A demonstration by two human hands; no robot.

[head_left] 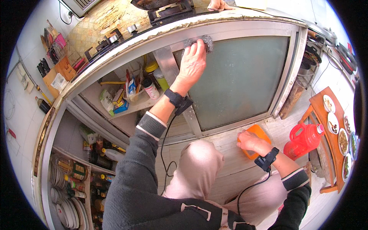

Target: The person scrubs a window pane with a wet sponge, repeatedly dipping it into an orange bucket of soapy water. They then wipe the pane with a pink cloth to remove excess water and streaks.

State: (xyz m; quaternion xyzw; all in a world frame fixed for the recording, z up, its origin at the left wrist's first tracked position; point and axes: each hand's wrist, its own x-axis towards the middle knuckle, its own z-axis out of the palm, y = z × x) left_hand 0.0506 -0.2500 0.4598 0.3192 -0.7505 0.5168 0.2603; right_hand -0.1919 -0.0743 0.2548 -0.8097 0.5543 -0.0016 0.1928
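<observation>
My left hand [192, 63] is raised to the cabinet front, its fingers closed on a grey metal scouring pad [207, 43]. The pad presses against the top of the metal frame around a frosted glass sliding door [237, 76]. Lower down on the right, my right hand [255, 143] is closed at the left side of an orange plastic container [260, 133], seemingly gripping its rim; the fingertips are partly hidden. Just right of it, a red jug with a handle [304, 140] stands on the floor.
Shelves beside the door hold jars and packets [151, 88]; lower left are stacked plates [71, 211] and bottles. Above is a stove [168, 13] on the counter, where another person's hand [219, 4] rests. An orange wooden stool [320, 105] bears several dishes at right.
</observation>
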